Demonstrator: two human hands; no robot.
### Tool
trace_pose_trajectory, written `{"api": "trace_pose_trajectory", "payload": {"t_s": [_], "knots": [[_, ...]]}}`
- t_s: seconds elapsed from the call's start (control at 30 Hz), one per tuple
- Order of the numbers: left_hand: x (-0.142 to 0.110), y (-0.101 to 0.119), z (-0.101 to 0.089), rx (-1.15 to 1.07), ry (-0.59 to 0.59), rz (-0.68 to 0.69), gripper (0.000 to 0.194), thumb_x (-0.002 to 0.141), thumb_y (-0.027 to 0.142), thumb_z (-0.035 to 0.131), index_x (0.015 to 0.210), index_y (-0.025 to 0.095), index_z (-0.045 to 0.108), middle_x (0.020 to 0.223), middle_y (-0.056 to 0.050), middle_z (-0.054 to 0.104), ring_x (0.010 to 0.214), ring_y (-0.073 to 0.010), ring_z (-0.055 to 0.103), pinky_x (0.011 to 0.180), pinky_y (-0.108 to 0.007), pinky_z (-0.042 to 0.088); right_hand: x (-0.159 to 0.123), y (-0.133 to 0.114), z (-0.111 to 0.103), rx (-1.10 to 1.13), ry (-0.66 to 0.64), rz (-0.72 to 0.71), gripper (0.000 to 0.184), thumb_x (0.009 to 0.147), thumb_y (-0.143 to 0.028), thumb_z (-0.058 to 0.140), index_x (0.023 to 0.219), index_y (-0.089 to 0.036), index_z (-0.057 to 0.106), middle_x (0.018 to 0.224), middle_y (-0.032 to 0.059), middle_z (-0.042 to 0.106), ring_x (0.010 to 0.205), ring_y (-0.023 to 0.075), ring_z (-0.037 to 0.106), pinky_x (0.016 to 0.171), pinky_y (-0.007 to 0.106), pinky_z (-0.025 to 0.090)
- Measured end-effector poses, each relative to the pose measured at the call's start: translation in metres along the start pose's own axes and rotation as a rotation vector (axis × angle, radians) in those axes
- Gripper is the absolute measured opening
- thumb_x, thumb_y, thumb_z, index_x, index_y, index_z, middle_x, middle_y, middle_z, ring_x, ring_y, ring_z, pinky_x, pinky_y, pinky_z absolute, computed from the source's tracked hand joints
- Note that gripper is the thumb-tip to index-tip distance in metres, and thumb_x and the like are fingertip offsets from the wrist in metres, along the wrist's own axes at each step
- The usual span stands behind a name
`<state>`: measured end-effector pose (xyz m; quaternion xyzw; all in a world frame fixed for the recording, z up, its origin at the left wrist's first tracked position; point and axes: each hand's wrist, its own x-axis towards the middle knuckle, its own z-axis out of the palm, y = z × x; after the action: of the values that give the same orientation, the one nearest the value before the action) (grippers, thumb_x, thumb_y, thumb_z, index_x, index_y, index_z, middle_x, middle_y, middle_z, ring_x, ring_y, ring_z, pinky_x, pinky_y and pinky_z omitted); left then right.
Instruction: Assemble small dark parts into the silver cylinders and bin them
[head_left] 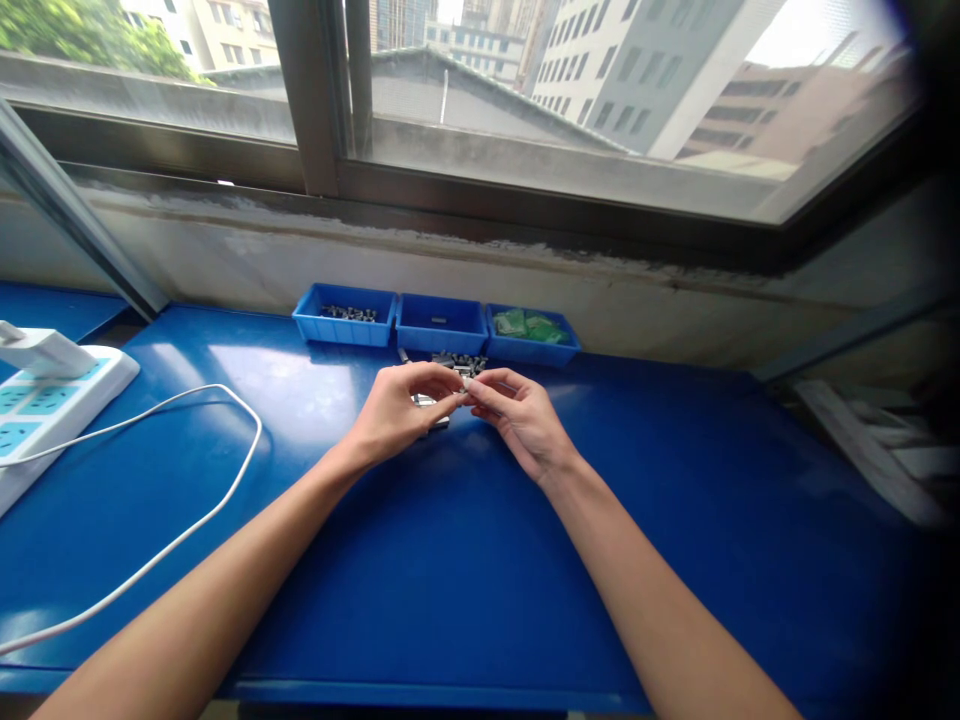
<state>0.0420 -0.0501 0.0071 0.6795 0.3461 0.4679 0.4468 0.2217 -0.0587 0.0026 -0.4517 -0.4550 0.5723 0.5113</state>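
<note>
Pinching small pale part [466, 384] narrowly between left hand [396, 405] and right hand [531, 422], loose parts [469, 362] at 12 o'clock; needs steady fingertips for close handling.

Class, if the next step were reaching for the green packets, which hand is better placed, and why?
Probably the right hand: it is nearer the green packets than the left hand, though both hands' fingertips meet at a small pale piece.

three bins [439, 322] lined up at the back of the table [450, 560] under the window [480, 190], loose parts [459, 362] just in front, power strip [56, 410] way over left
</note>
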Motion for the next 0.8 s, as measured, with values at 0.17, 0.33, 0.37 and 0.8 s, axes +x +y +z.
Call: {"api": "trace_pose_trajectory", "payload": {"t_s": [0.17,0.33,0.37,0.8], "knots": [[0.0000,-0.0005,-0.0007,-0.024,-0.002,-0.038,0.026,0.081,0.039,0.072,0.092,0.015,0.072,0.087,-0.008,0.075,0.077,-0.0184,0.070,0.071,-0.027,0.056,-0.0004,-0.0024,0.0006,-0.050,0.015,-0.013,0.028,0.069,-0.042,0.083,0.082,-0.020,0.071,0.082,0.0033,0.075,0.078,0.0169,0.070,0.071,0.027,0.052],[0.0023,-0.0073,-0.0038,-0.049,0.041,-0.051,0.030,0.080,0.041,0.073,0.093,0.015,0.071,0.091,-0.009,0.075,0.081,-0.0202,0.072,0.077,-0.030,0.058,-0.0017,-0.0043,0.0039,-0.056,-0.016,-0.041,0.027,0.072,-0.041,0.080,0.086,-0.019,0.072,0.084,0.0042,0.074,0.078,0.0167,0.070,0.074,0.029,0.053],[0.0027,-0.0078,-0.0043,-0.043,0.055,-0.047,0.030,0.080,0.041,0.073,0.094,0.015,0.072,0.092,-0.009,0.075,0.082,-0.0204,0.072,0.078,-0.030,0.058,-0.0020,-0.0047,0.0044,-0.056,-0.020,-0.047,0.027,0.073,-0.041,0.080,0.086,-0.019,0.072,0.085,0.0042,0.074,0.078,0.0168,0.070,0.074,0.029,0.053],[0.0013,-0.0047,-0.0030,-0.140,-0.089,-0.101,0.030,0.077,0.040,0.076,0.091,0.015,0.071,0.088,-0.006,0.073,0.080,-0.0178,0.070,0.071,-0.025,0.055,-0.0018,-0.0056,0.0006,-0.083,-0.049,-0.068,0.021,0.080,-0.039,0.072,0.087,-0.020,0.070,0.082,0.0035,0.072,0.080,0.0173,0.068,0.076,0.030,0.054]]}}
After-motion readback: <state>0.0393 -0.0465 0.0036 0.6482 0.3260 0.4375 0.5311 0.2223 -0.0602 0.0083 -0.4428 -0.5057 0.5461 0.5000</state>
